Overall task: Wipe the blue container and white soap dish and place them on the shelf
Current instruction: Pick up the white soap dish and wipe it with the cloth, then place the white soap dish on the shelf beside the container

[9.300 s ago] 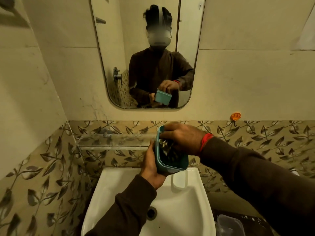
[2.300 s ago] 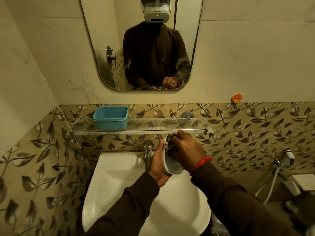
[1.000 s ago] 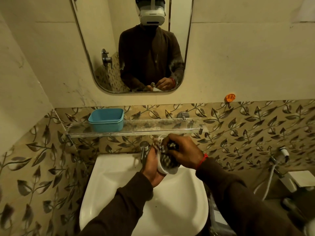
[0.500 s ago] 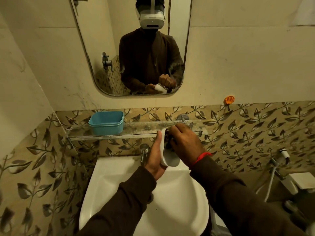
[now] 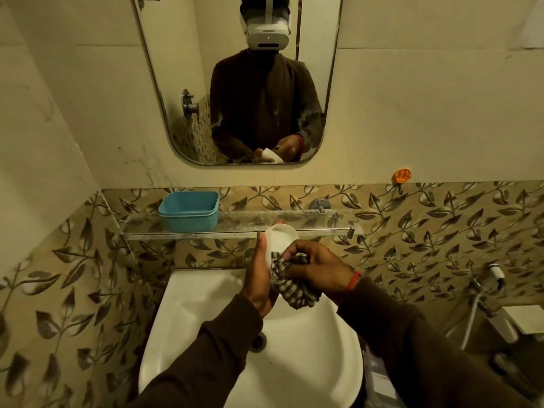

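Note:
The blue container (image 5: 189, 210) stands upright on the left part of the glass shelf (image 5: 321, 222). My left hand (image 5: 260, 278) grips the white soap dish (image 5: 279, 240), tilted on its side above the sink and just in front of the shelf edge. My right hand (image 5: 316, 267) is closed on a checked cloth (image 5: 294, 285), pressed against the lower part of the dish. The lower half of the dish is hidden behind the cloth and fingers.
A white sink (image 5: 265, 348) lies below my hands, its tap hidden behind them. A mirror (image 5: 238, 81) hangs above the shelf. An orange hook (image 5: 401, 175) sits on the wall at right. A hose sprayer (image 5: 494, 272) hangs at far right.
The cloth slid down from the top of the dish to its lower part, baring the white inside. Both hands stayed just in front of the shelf edge.

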Available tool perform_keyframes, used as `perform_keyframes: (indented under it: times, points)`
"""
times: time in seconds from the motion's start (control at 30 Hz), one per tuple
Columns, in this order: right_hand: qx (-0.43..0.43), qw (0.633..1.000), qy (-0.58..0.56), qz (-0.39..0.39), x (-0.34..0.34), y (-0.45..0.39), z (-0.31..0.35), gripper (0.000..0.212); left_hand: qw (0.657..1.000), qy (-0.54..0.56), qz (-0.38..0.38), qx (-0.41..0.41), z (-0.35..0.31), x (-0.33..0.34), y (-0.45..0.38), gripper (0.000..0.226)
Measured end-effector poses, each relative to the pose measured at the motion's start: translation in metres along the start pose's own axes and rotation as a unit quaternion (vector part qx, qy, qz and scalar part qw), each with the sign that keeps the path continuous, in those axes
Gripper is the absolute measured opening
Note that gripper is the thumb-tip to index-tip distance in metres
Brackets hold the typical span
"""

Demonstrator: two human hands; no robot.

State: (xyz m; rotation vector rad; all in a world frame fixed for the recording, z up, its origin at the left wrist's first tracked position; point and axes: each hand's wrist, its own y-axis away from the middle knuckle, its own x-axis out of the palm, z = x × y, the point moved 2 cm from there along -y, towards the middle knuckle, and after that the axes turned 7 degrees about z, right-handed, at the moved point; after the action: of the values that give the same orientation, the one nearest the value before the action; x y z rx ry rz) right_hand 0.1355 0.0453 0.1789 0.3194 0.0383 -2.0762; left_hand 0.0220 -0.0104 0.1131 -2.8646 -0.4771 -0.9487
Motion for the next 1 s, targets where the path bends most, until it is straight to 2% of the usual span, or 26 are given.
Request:
perform_keyframes:
  times: [0.07, 0.13, 0.2, 0.23, 0.27, 0.33, 0.37, 0.4, 0.47, 0.63, 0.73, 0.8, 0.87, 0.93, 1.0]
  points:
    - [-0.018, 0.982, -0.189, 0.013, 0.0, 0.0, 0.0, 0.024, 1.0, 0.016, -0.021, 0.011, -0.001, -0.001, -0.001, 0.069]
    - [-0.077, 0.923, -0.371, 0.064, 0.001, -0.002, 0.006, 0.04, 0.998, 0.026, -0.043, 0.032, -0.002, 0.002, -0.003, 0.061]
    - [-0.136, 0.87, -0.464, 0.095, -0.005, -0.005, 0.016, 0.054, 0.997, 0.037, -0.06, 0.04, 0.0, 0.003, -0.001, 0.059]
    - [-0.152, 0.862, -0.475, 0.092, -0.011, -0.006, 0.02, 0.055, 0.996, 0.039, -0.06, 0.048, 0.001, 0.002, -0.002, 0.056]
    - [-0.157, 0.869, -0.462, 0.08, -0.017, -0.007, 0.022, 0.051, 0.996, 0.041, -0.054, 0.065, 0.0, 0.0, -0.004, 0.053]
    - [-0.129, 0.916, -0.379, 0.019, -0.034, -0.004, 0.023, 0.034, 0.993, 0.025, -0.037, 0.108, -0.013, -0.007, -0.004, 0.054]
    - [-0.095, 0.943, -0.318, -0.015, -0.041, -0.003, 0.02, 0.034, 0.991, 0.019, -0.037, 0.124, -0.022, -0.011, -0.004, 0.056]
    - [-0.058, 0.964, -0.255, -0.044, -0.047, -0.003, 0.015, 0.042, 0.99, 0.013, -0.039, 0.138, -0.032, -0.013, -0.004, 0.059]
    - [-0.015, 0.985, -0.149, -0.086, -0.05, -0.004, 0.009, 0.051, 0.987, -0.003, -0.038, 0.155, -0.045, -0.013, -0.007, 0.065]
    - [0.027, 0.987, -0.022, -0.154, -0.033, -0.022, 0.005, 0.039, 0.99, -0.024, -0.028, 0.133, -0.049, -0.006, -0.016, 0.07]
    - [0.008, 0.984, 0.025, -0.177, -0.033, -0.042, 0.004, 0.029, 0.993, -0.028, -0.027, 0.109, -0.047, -0.012, -0.024, 0.067]
    - [0.008, 0.979, 0.067, -0.19, -0.038, -0.055, 0.002, 0.03, 0.991, -0.092, -0.038, 0.093, -0.052, -0.018, -0.033, 0.067]
    - [0.022, 0.977, 0.101, -0.187, -0.045, -0.07, 0.0, 0.04, 0.967, -0.236, -0.058, 0.071, -0.06, -0.024, -0.042, 0.069]
    - [0.046, 0.974, 0.128, -0.18, -0.051, -0.083, -0.003, 0.048, 0.918, -0.387, -0.077, 0.049, -0.067, -0.027, -0.051, 0.071]
    - [0.066, 0.971, 0.146, -0.177, -0.056, -0.097, -0.005, 0.049, 0.868, -0.487, -0.087, 0.033, -0.071, -0.031, -0.058, 0.073]
